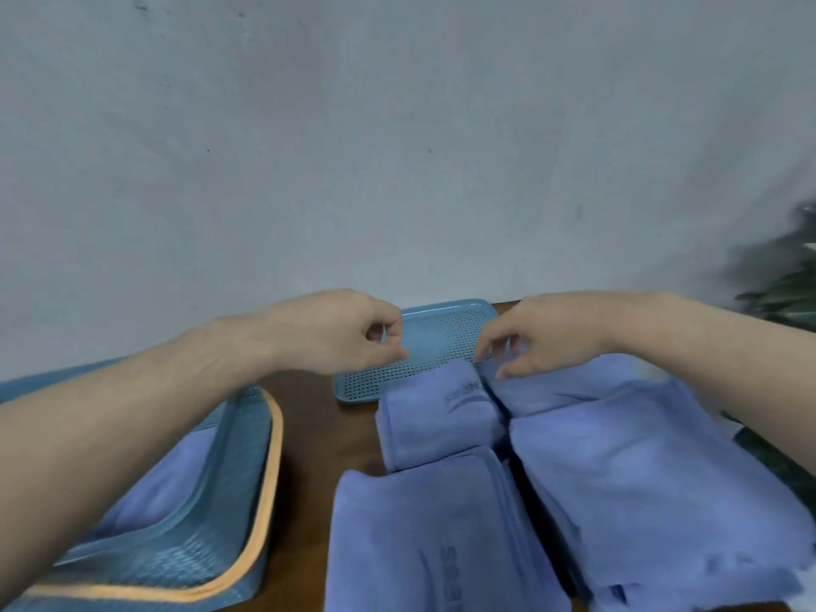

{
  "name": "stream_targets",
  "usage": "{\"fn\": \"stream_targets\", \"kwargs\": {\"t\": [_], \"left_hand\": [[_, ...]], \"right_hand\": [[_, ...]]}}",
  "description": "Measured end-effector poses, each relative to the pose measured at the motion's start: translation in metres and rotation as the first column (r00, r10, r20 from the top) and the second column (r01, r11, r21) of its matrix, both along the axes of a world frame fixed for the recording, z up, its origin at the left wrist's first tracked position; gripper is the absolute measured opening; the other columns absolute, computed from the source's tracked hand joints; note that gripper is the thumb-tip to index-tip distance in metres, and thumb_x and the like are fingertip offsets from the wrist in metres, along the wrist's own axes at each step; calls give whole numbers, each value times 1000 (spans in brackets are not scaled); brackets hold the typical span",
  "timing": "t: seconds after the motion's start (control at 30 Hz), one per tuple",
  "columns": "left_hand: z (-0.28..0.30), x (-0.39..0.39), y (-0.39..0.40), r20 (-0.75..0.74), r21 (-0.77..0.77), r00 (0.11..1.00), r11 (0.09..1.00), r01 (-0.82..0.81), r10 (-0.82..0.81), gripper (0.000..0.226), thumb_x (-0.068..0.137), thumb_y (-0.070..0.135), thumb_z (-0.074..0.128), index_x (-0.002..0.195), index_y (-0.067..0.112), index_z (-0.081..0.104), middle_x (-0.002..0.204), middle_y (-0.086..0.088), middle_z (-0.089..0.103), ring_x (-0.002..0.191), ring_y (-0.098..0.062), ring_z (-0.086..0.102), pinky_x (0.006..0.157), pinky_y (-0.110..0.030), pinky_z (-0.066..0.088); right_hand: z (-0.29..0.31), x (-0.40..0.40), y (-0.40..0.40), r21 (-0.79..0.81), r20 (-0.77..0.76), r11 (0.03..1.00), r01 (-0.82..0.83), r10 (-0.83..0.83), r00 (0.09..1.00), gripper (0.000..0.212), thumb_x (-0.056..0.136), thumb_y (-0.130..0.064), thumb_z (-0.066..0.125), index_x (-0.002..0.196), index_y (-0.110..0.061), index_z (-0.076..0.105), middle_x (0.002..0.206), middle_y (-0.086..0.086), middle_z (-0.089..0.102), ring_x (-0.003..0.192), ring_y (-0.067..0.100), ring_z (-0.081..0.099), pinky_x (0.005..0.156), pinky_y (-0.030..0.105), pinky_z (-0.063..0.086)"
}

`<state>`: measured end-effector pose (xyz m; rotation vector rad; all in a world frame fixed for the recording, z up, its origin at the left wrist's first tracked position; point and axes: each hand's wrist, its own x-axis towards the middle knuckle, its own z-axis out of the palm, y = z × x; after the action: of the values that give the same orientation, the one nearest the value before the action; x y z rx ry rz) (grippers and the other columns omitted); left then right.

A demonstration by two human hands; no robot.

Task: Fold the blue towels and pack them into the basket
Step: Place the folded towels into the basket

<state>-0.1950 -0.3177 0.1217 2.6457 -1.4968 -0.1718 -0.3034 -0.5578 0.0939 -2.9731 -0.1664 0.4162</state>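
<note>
Head view: blue towels (596, 470) lie folded on the table (309, 417), just below and nearer than both hands. Left hand (335, 333) hovers over the lid (424, 342), fingers curled w/ thumb and forefinger tips close, apparently holding nothing. Right hand (547, 333) has fingers loosely bent, tips at the far towel's edge; a pinch can't be told. Basket (247, 439) at left, a towel inside.

Soft matt cloth towels (596, 470) lie lower right on a dark, smooth wooden table (318, 426); the basket (247, 457), lower left, and perforated lid (424, 346) look like matt plastic
</note>
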Motion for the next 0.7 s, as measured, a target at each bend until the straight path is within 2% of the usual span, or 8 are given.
{"fn": "stream_targets", "kwargs": {"t": [0.13, 0.23, 0.4, 0.5, 0.6, 0.7], "left_hand": [[-21, -16, -49, -55, 39, 997, 998, 49, -47, 11, 95, 39, 63, 94, 28, 65, 93, 6, 67, 71, -5, 53, 72, -24, 45], [-46, -23, -75, -100, 66, 990, 992, 103, -96, 8, 92, 37, 67, 95, 33, 61, 97, 14, 64, 80, -5, 55, 82, -29, 50], [-90, -29, -90, -156, 152, 986, 985, 82, -58, 38, 86, 44, 73, 116, 25, 62, 94, 19, 51, 90, -7, 51, 75, -24, 40], [-114, -26, -84, -149, 186, 986, 977, 107, -79, 39, 84, 38, 75, 118, 24, 61, 98, 14, 50, 93, -11, 51, 73, -23, 34], [-125, -23, -75, -118, 178, 987, 976, 125, -105, 46, 83, 35, 72, 124, 24, 57, 114, 9, 54, 108, -13, 52, 80, -24, 37], [-128, -21, -72, -82, 178, 989, 974, 137, -124, 52, 84, 31, 70, 132, 22, 54, 127, 3, 55, 117, -15, 52, 90, -28, 41]], "right_hand": [[-9, -19, -47, 13, -16, 998, 53, -53, 998, 33, 93, -32, 67, 125, -38, 63, 105, -18, 61, 98, 11, 61, 93, 26, 48], [-17, -29, -72, 47, -26, 996, 72, -71, 997, 31, 94, -26, 66, 124, -34, 65, 107, -15, 64, 101, 12, 62, 90, 22, 47], [-26, -24, -79, 120, 0, 992, 21, -22, 1000, 29, 93, -26, 65, 120, -36, 67, 105, -17, 68, 96, 4, 60, 93, 22, 47], [-33, -13, -74, 122, 8, 991, -49, 48, 999, 27, 93, -32, 65, 119, -39, 66, 100, -22, 69, 93, 0, 59, 92, 23, 47], [-40, -3, -69, 123, 4, 989, -87, 87, 996, 26, 93, -35, 64, 118, -42, 65, 95, -22, 66, 93, 2, 60, 92, 24, 48], [-43, 7, -64, 122, -9, 987, -105, 107, 994, 27, 95, -36, 62, 121, -41, 65, 89, -25, 61, 84, -2, 57, 93, 25, 47]]}}
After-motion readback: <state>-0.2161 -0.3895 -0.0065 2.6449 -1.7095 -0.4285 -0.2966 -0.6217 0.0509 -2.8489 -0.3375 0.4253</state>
